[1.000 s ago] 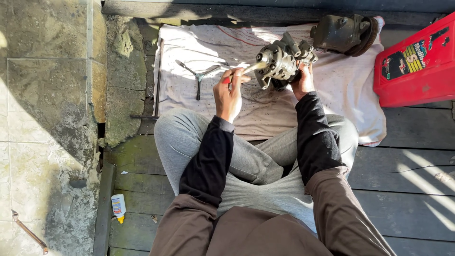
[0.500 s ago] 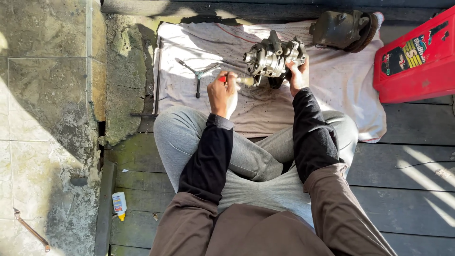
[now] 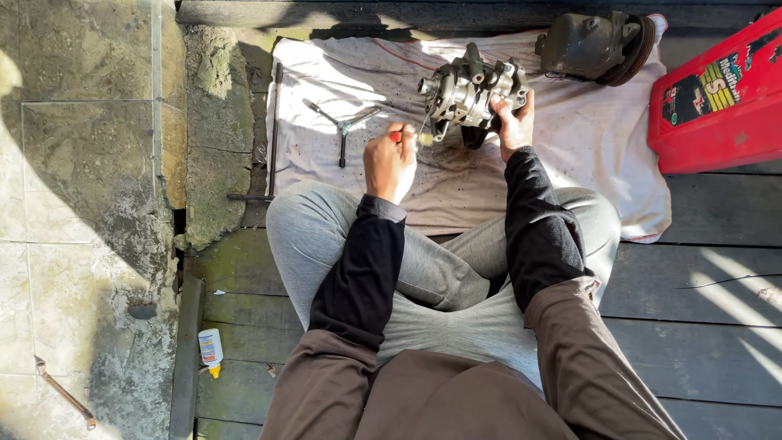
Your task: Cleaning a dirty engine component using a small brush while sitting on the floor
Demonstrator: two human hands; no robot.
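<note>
I sit cross-legged over a white cloth (image 3: 586, 155) spread on dark planks. My right hand (image 3: 513, 122) grips a grey metal compressor-like part (image 3: 468, 90) and holds it just above the cloth. My left hand (image 3: 389, 161) is closed on a screwdriver with a red handle (image 3: 406, 137), whose tip points toward the left end of the metal part. On the cloth to the left of that hand lies a three-armed wrench (image 3: 342, 126).
A second dark compressor with a pulley (image 3: 595, 45) rests at the cloth's far right corner. A red plastic canister (image 3: 721, 98) stands to the right. A long metal bar (image 3: 273, 138) lies along the cloth's left edge. A small bottle (image 3: 211, 350) is near the stone ledge.
My right hand has brought the metal part left and turned it. My left hand has dropped lower and shifted with the screwdriver toward the part's left end.
</note>
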